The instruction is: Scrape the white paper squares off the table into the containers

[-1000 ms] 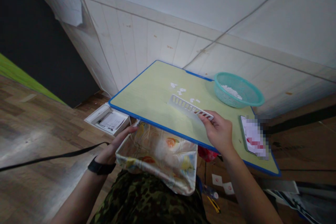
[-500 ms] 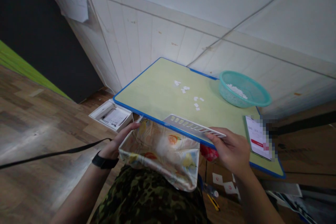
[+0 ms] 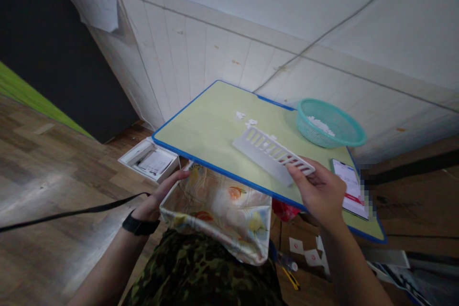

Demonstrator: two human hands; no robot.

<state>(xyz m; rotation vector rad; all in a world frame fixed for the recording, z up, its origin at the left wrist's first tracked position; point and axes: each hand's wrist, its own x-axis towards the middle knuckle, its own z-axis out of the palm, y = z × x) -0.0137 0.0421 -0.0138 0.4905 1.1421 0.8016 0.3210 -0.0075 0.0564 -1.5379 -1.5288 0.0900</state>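
Observation:
My left hand grips the left side of a shallow box lined with fruit-print cloth, held under the front edge of a low table. Whitish powder or fine bits seem to lie in the box, too blurred to name. In my right hand is a white slotted plastic plate, held by its right end above the tabletop. Small white pieces lie on the table, some partly behind the plate. To the right, a turquoise plastic basket contains more white pieces.
A phone lies at the table's right end. Left of the table sits an open white box with papers. On the floor are a yellow cutter, a clear bottle and printed cards. A white wall stands behind.
My right hand has lifted the slotted plate from the table's front edge and swung it inward over the tabletop, tilting it. My left hand and the cloth-lined box stay nearly still.

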